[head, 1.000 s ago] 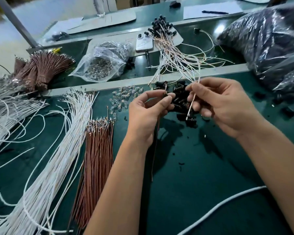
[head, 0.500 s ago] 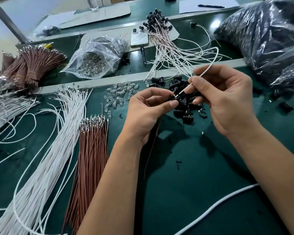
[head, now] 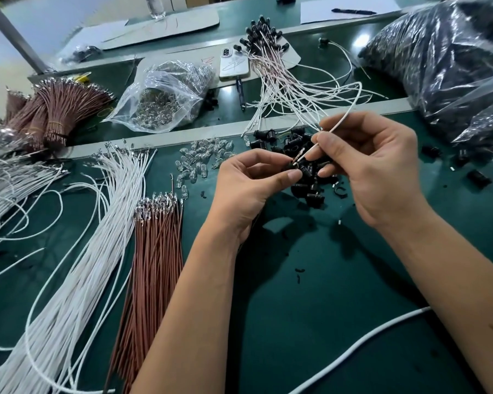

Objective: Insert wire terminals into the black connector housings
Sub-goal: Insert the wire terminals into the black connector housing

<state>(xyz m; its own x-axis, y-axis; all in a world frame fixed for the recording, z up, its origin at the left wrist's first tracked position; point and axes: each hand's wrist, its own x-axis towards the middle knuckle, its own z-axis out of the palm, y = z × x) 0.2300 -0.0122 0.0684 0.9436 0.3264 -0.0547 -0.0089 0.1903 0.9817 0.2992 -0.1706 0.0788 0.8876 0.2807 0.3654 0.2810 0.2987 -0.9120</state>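
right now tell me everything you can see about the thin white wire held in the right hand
The thin white wire looks plastic-insulated, with a small metal terminal crimped on its lower end. The right hand pinches it just behind the terminal, and from there it arcs up and away over the loose finished wires behind. The terminal tip points down-left at the small black connector housing gripped in the left hand; whether it has gone in cannot be told.

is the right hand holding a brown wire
No, the right hand pinches a white wire whose metal terminal points at the black housing held by the left hand.
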